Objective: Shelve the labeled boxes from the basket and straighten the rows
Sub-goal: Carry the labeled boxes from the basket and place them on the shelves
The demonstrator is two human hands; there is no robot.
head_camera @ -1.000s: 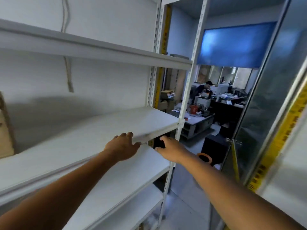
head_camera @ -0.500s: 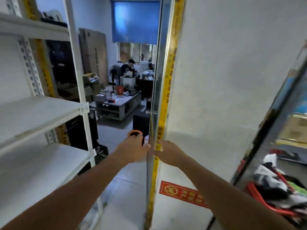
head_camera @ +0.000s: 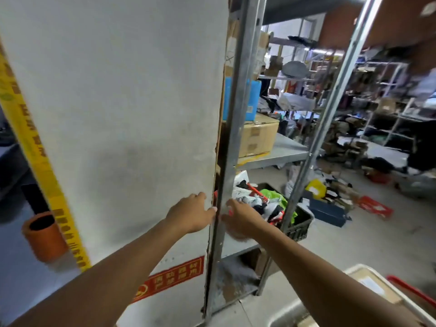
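Both arms reach out ahead of me, empty. My left hand hovers in front of a white pillar, its fingers relaxed and holding nothing. My right hand is beside it, in front of a grey metal shelf upright, fingers loose and empty. At the bottom right corner a pale basket rim shows, with a brown cardboard box bearing a white label inside it and a red handle beside it. My right forearm hides part of the basket.
A grey metal rack holds a cardboard carton and a blue box. A black crate of mixed items sits under it. An orange tube stands at left. Boxes litter the floor at right; more shelving lines the back.
My view has swung right, away from the white shelves, past the pillar toward the grey rack and the basket. Both hands left the white shelf edge and travel with me, empty.
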